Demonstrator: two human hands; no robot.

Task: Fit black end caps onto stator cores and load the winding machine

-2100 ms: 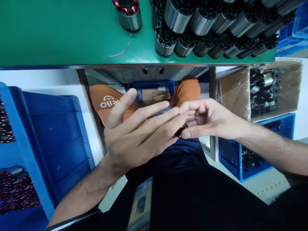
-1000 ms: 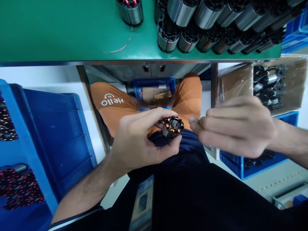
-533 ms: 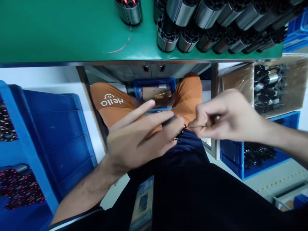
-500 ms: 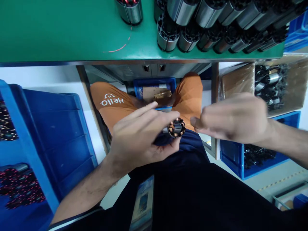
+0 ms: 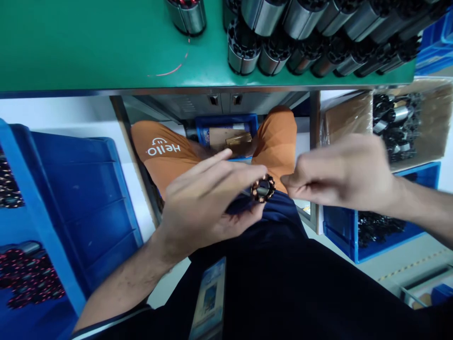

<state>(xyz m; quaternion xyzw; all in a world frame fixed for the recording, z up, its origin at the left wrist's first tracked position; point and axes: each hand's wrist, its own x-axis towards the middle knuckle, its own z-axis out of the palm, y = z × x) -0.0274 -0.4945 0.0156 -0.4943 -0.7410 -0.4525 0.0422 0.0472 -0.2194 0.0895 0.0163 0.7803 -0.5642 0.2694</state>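
A small motor stator [image 5: 263, 189] with copper windings around its open end is held in my left hand [image 5: 207, 205] above my lap. The left thumb is under it and the fingers over it, covering most of its body. The open end faces right, toward my right hand [image 5: 345, 172], which is apart from the stator by a short gap. Its fingers are curled tight in a pinch and smeared by motion. Whatever they hold, if anything, is too blurred to make out.
Rows of steel stators [image 5: 244, 52] stand on the green bench [image 5: 88, 47]; a single stator [image 5: 187, 16] and a thin red wire [image 5: 173, 70] lie to their left. Blue bins [image 5: 81, 189] are at left. A carton of parts [image 5: 348, 118] sits over a blue crate [image 5: 356, 236] at right.
My left hand has turned the stator, which was hidden behind spread fingers and now shows its open end. My right hand has drawn away to the right from it, moving back and forth.
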